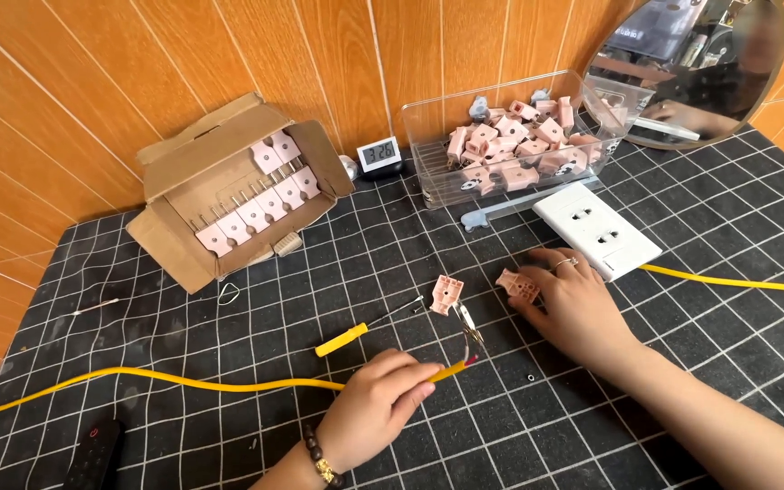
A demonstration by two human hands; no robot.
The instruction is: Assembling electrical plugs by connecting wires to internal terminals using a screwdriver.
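Note:
My left hand (381,399) pinches the end of a yellow cable (183,381), whose stripped bare wires (471,340) stick out past my fingers. Just beyond the wires lies a pink plug half (446,294) on the mat. My right hand (573,304) rests on the mat with its fingers on another pink plug piece (519,285). A small yellow-handled screwdriver (356,337) lies between the hands and the cardboard box.
An open cardboard box (174,249) holds rows of pink plugs. A clear plastic bin (437,168) holds several plug parts. A white socket plate (596,229), a second yellow cable (737,282), a small digital display (379,154), a round mirror (691,73) and a dark remote (93,449) lie around.

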